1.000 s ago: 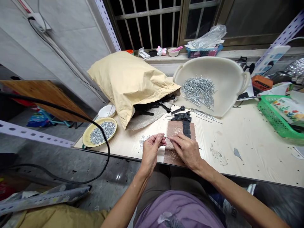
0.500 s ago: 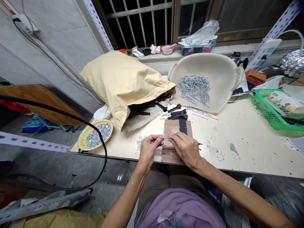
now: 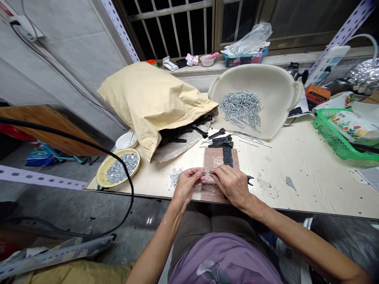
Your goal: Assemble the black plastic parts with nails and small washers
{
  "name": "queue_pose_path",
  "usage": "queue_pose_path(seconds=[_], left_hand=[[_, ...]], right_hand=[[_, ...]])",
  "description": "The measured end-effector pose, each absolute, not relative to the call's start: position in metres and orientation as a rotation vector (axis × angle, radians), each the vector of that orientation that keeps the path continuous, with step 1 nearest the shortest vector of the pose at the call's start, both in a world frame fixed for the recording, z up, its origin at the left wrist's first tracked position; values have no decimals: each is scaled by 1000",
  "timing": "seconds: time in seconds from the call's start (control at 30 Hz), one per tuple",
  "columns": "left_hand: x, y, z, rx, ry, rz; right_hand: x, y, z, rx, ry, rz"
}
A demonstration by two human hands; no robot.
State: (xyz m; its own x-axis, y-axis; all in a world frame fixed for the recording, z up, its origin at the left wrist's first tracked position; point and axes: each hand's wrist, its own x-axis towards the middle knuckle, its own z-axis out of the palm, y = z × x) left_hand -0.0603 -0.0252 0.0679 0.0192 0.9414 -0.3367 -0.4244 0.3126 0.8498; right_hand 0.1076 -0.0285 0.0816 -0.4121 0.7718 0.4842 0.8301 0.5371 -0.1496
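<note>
My left hand and my right hand meet over a brown mat at the table's near edge. Both pinch a thin metal pin that bridges their fingertips. A black plastic piece pokes out from under my right hand. A row of black clips lies on the mat just beyond my fingers. A small heap of silver bits rests left of my left hand.
A white tub holding several silver nails stands behind. A tan sack spills black parts. A yellow plate of metal bits sits at the left, a green basket at the right.
Both hands stay pinched together on the pin, shifted only slightly. The black piece now shows by my right hand. The camera has tilted a little.
</note>
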Motion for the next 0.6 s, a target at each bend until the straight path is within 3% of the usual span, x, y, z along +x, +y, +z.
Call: queue_pose_path(seconds=[0.6], left_hand=[[-59, -25, 60, 751, 1092, 1182]], right_hand=[[111, -27, 78, -1365, -2263, 3]])
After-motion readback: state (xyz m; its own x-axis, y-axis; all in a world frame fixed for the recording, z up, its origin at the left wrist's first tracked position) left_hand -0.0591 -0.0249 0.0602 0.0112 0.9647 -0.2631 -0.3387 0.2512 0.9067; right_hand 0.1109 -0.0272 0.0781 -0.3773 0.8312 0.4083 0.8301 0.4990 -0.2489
